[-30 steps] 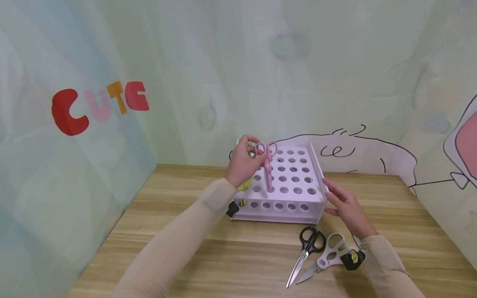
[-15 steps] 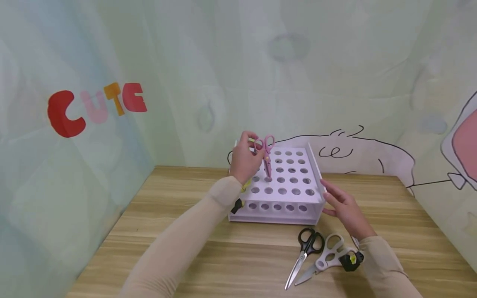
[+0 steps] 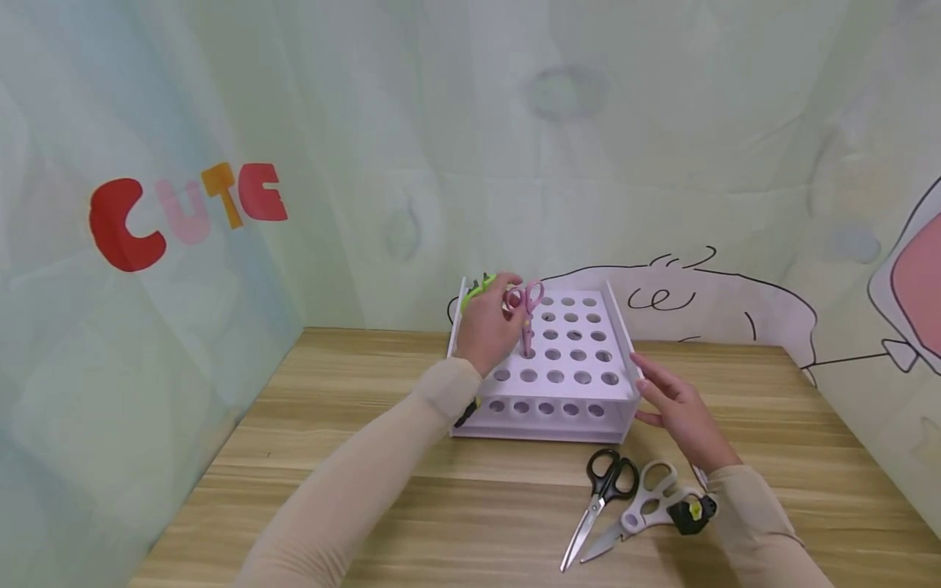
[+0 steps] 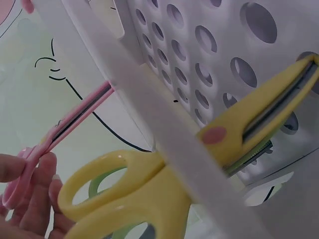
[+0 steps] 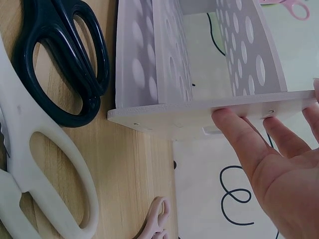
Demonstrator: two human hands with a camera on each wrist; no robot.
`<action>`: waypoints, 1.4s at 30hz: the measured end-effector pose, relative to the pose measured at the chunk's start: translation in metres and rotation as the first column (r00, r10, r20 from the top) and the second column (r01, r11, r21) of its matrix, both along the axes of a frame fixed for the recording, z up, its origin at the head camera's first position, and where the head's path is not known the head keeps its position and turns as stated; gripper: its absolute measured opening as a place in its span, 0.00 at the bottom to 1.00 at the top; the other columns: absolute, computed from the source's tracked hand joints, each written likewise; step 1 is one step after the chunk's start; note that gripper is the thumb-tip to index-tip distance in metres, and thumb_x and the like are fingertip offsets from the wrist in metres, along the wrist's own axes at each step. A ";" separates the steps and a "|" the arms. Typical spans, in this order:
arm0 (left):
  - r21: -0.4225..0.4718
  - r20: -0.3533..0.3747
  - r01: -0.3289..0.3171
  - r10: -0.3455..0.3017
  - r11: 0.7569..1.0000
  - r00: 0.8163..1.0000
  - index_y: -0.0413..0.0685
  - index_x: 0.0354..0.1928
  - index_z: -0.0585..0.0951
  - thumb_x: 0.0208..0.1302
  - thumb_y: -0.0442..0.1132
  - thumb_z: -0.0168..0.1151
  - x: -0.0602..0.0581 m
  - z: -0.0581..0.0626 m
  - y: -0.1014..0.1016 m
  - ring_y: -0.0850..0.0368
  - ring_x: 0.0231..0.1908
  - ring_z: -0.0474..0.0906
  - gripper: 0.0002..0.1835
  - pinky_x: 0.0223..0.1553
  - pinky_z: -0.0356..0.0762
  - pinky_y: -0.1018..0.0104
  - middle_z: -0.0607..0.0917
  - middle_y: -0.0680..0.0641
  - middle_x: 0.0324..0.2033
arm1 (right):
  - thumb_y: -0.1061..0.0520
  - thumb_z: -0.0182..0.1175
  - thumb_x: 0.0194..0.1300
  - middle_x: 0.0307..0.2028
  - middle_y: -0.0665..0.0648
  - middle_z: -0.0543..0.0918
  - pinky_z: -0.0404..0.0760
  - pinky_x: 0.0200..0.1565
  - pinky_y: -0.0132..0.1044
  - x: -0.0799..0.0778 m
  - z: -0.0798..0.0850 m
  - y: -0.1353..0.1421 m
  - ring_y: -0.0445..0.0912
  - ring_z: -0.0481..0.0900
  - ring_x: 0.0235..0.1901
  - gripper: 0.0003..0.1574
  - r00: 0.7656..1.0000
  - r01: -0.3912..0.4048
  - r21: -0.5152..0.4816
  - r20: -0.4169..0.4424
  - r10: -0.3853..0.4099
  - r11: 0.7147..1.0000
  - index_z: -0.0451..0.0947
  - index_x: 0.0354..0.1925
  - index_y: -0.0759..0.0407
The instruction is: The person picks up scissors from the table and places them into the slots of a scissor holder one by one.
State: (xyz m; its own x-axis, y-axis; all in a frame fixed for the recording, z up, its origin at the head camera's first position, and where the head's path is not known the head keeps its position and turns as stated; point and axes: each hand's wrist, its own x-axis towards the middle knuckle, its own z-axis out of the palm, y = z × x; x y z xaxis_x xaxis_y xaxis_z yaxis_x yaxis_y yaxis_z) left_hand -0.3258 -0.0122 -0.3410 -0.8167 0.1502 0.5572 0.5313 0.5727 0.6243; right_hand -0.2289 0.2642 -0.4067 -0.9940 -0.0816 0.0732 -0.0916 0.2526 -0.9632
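In the head view my left hand [image 3: 494, 327] pinches pink scissors [image 3: 527, 325] by the handle loops, blades down, tip at a hole of the white rack [image 3: 569, 390]. Yellow scissors [image 4: 214, 135] slant through the rack near that hand in the left wrist view, with a green handle [image 4: 99, 183] behind them. Green scissors [image 3: 476, 291] show at the rack's back left corner. My right hand [image 3: 680, 412] rests on the rack's right side panel [image 5: 189, 117], its fingers spread and nearly straight against the outer face.
Black-handled scissors [image 3: 608, 486] and white-handled scissors [image 3: 647, 510] lie on the wooden table [image 3: 353, 523] in front of the rack. A pale pink scissors handle [image 5: 157, 219] shows lower in the right wrist view. A printed cloth backdrop [image 3: 412, 163] stands behind.
My left hand has shifted the pink scissors from a front-row hole to one a row farther back, then lowered them slightly. The green scissors have come into clearer sight; my right hand stays put.
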 end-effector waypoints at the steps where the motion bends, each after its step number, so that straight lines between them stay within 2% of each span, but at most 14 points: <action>1: -0.014 -0.004 0.003 -0.003 1.000 1.000 0.48 0.58 0.77 0.66 0.34 0.64 0.000 -0.001 0.000 0.60 0.31 0.80 0.19 0.32 0.79 0.69 0.83 0.51 0.33 | 0.47 0.47 0.79 0.75 0.65 0.52 0.81 0.51 0.38 0.000 0.000 0.000 0.64 0.61 0.67 0.36 1.000 0.000 0.000 0.000 0.000 1.000 0.53 0.77 0.55; 6: -0.072 -0.003 0.017 -0.017 0.997 1.000 0.50 0.61 0.79 0.68 0.34 0.62 0.001 -0.003 0.001 0.60 0.33 0.79 0.20 0.35 0.79 0.70 0.84 0.51 0.35 | 0.46 0.47 0.79 0.75 0.65 0.53 0.81 0.50 0.38 -0.001 -0.001 0.000 0.64 0.61 0.67 0.36 1.000 0.003 0.004 0.001 -0.003 1.000 0.53 0.77 0.55; 13: -0.149 -0.016 0.023 -0.026 0.989 1.000 0.48 0.61 0.81 0.67 0.34 0.62 0.003 -0.006 0.000 0.60 0.33 0.79 0.20 0.33 0.77 0.69 0.85 0.50 0.36 | 0.46 0.47 0.78 0.76 0.62 0.51 0.81 0.50 0.37 -0.001 -0.002 -0.001 0.64 0.61 0.67 0.36 1.000 -0.001 -0.014 0.000 0.001 1.000 0.53 0.77 0.55; 17: -0.264 -0.049 -0.002 -0.012 0.964 0.999 0.47 0.53 0.85 0.67 0.36 0.62 0.006 -0.007 -0.001 0.58 0.34 0.78 0.14 0.37 0.77 0.65 0.85 0.50 0.35 | 0.47 0.47 0.79 0.76 0.62 0.51 0.81 0.50 0.37 -0.001 0.000 -0.001 0.64 0.60 0.68 0.36 1.000 -0.004 -0.014 0.000 0.004 1.000 0.53 0.77 0.55; 21: -0.329 -0.072 -0.022 -0.001 0.944 0.997 0.47 0.44 0.88 0.66 0.37 0.63 0.007 -0.009 -0.001 0.56 0.36 0.80 0.09 0.45 0.77 0.60 0.87 0.50 0.37 | 0.48 0.47 0.79 0.76 0.62 0.51 0.81 0.51 0.37 0.000 0.000 -0.001 0.64 0.60 0.68 0.35 1.000 -0.005 -0.015 -0.002 0.005 1.000 0.53 0.77 0.55; 27: -0.378 -0.064 -0.028 0.004 0.925 0.998 0.50 0.45 0.89 0.64 0.39 0.66 0.007 -0.011 0.000 0.58 0.35 0.80 0.09 0.48 0.75 0.56 0.87 0.51 0.35 | 0.47 0.47 0.79 0.76 0.61 0.52 0.81 0.50 0.37 -0.002 -0.002 -0.001 0.64 0.61 0.68 0.35 1.000 0.003 -0.014 0.006 -0.003 1.000 0.54 0.77 0.54; 35: -0.507 -0.089 -0.047 0.002 0.860 0.996 0.52 0.41 0.90 0.63 0.40 0.68 0.006 -0.011 0.003 0.57 0.35 0.83 0.07 0.43 0.77 0.56 0.88 0.52 0.33 | 0.47 0.47 0.79 0.76 0.62 0.52 0.81 0.50 0.38 -0.001 -0.002 0.000 0.64 0.61 0.67 0.35 1.000 0.006 -0.004 -0.002 -0.006 1.000 0.54 0.77 0.55; 42: -0.538 -0.108 -0.055 -0.004 0.841 0.994 0.51 0.39 0.91 0.66 0.40 0.65 0.006 -0.012 0.004 0.56 0.33 0.84 0.07 0.40 0.77 0.57 0.89 0.52 0.31 | 0.48 0.47 0.79 0.76 0.62 0.51 0.80 0.51 0.38 0.000 -0.001 -0.001 0.63 0.60 0.68 0.35 1.000 0.000 -0.015 0.005 0.000 1.000 0.53 0.77 0.54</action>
